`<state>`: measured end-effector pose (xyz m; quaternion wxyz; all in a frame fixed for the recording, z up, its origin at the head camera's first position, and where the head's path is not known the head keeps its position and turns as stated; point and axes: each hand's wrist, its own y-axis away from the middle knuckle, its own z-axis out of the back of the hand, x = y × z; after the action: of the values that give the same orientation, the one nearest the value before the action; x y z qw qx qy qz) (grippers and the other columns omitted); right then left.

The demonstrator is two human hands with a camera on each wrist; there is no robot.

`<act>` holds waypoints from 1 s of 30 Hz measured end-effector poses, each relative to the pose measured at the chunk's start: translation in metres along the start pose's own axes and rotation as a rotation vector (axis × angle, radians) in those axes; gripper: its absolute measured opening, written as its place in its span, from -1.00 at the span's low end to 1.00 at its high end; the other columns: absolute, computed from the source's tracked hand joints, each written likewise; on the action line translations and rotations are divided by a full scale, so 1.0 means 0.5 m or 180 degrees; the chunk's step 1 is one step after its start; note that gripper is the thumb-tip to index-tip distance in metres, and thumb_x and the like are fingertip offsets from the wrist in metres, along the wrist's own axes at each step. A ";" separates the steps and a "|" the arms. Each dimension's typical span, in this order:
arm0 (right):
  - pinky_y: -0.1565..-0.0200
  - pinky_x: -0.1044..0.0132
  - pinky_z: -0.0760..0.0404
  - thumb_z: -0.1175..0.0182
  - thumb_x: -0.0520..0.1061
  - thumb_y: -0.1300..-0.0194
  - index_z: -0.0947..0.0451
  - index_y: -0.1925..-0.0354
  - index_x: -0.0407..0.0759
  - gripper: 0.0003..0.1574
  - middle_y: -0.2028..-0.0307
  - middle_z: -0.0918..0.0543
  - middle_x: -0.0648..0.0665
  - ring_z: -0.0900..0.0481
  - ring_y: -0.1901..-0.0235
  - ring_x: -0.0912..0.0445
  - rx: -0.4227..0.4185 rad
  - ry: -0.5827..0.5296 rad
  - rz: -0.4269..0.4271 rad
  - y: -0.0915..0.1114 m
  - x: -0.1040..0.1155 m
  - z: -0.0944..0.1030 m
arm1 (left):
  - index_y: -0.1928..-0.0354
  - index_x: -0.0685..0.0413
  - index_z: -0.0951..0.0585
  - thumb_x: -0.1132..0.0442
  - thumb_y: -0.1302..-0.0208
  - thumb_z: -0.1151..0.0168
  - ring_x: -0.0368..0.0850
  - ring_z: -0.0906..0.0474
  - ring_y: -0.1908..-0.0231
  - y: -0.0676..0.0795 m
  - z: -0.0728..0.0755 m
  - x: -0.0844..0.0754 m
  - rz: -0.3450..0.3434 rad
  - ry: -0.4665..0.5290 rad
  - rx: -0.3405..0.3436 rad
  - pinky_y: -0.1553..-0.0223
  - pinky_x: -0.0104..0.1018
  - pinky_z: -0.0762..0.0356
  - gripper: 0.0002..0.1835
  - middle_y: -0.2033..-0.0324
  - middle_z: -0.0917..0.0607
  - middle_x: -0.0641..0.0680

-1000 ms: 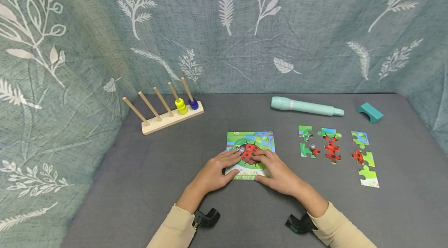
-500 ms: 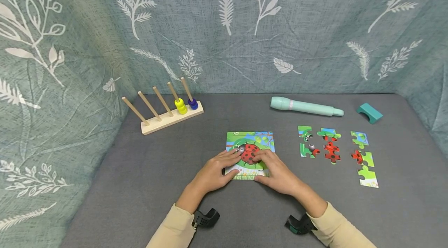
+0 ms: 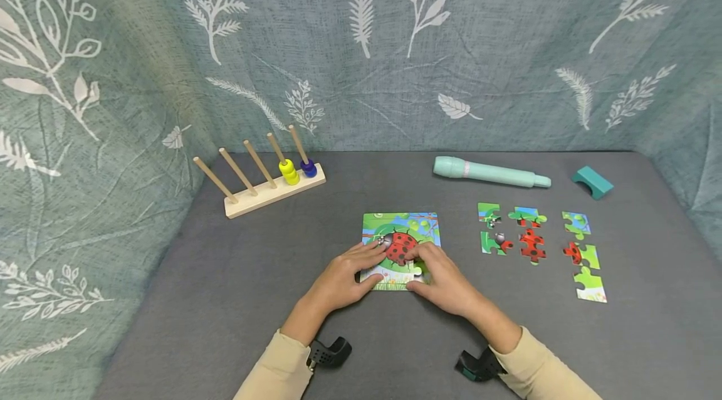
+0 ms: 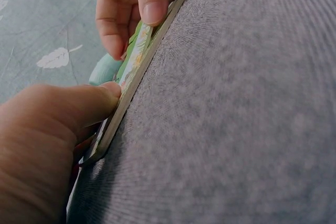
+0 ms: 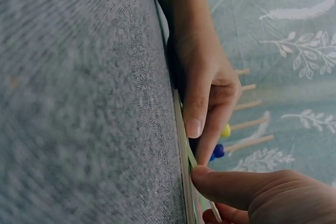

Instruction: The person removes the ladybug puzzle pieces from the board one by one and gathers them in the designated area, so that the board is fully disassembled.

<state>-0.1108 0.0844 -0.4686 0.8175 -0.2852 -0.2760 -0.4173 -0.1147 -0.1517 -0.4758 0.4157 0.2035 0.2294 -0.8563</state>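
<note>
A ladybug jigsaw puzzle [image 3: 395, 219] lies flat in its tray on the dark cloth. My left hand [image 3: 345, 273] rests on its left side, fingers extended over the picture and thumb at the front edge. At the lower right corner, my right hand [image 3: 448, 281] pinches a puzzle piece [image 5: 191, 156] between thumb and fingers. That piece tilts up from the tray in the right wrist view; the fingers hide most of it. In the left wrist view, the left thumb [image 4: 107, 95] touches the tray's near edge [image 4: 134, 85].
Several loose puzzle pieces [image 3: 532, 246] lie to the right. Behind them are a mint-green microphone-shaped tube [image 3: 493, 172] and a teal arch block [image 3: 593, 182]. A wooden peg stand [image 3: 276, 192] with yellow and blue beads stands at the back left. A patterned curtain [image 3: 338, 74] hangs behind.
The right fingers have shifted slightly at the lower right corner, and more of a white and green edge shows beside them. The left hand stays in place. The whole head view has drifted slightly.
</note>
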 end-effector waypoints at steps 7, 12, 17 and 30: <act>0.05 0.13 -0.52 -0.44 -0.21 0.06 -0.53 0.09 -0.19 -0.49 0.16 -0.54 -0.06 -0.46 0.10 0.04 -0.0089 0.0150 0.0118 0.000 -0.004 0.000 | -0.19 0.07 -0.55 0.10 -0.28 -0.22 -0.02 -0.37 -0.28 0.000 0.000 0.001 0.0040 -0.0018 0.0039 -0.35 -0.13 -0.30 -0.54 -0.20 -0.54 0.06; 0.06 0.16 -0.52 -0.45 -0.20 0.06 -0.54 0.09 -0.18 -0.50 0.16 -0.55 -0.06 -0.46 0.12 0.06 -0.0092 0.0104 0.0105 0.000 -0.005 0.006 | -0.19 0.06 -0.55 0.09 -0.27 -0.23 -0.02 -0.37 -0.29 -0.002 0.002 0.000 0.0068 0.0015 0.0048 -0.36 -0.15 -0.29 -0.54 -0.21 -0.53 0.06; 0.07 0.16 -0.51 -0.46 -0.19 0.05 -0.54 0.07 -0.17 -0.48 0.14 -0.56 -0.05 -0.47 0.13 0.06 -0.0099 0.0019 0.0013 0.000 -0.006 0.015 | -0.19 0.08 -0.55 0.11 -0.26 -0.25 0.01 -0.38 -0.28 -0.001 0.002 0.001 0.0035 0.0027 0.0008 -0.35 -0.13 -0.31 -0.53 -0.20 -0.53 0.08; 0.03 0.07 -0.55 -0.41 -0.19 -0.07 -0.53 -0.01 -0.12 -0.50 0.07 -0.53 -0.05 -0.52 0.05 0.04 0.0115 -0.0216 -0.0277 -0.001 -0.019 0.048 | -0.22 0.04 -0.52 0.09 -0.28 -0.22 0.01 -0.35 -0.30 -0.002 0.003 -0.001 0.0104 0.0039 0.0051 -0.35 -0.12 -0.31 -0.52 -0.23 -0.50 0.06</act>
<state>-0.1209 0.1059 -0.4587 0.7938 -0.2721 -0.3231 -0.4375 -0.1155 -0.1519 -0.4742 0.4265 0.2158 0.2218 -0.8499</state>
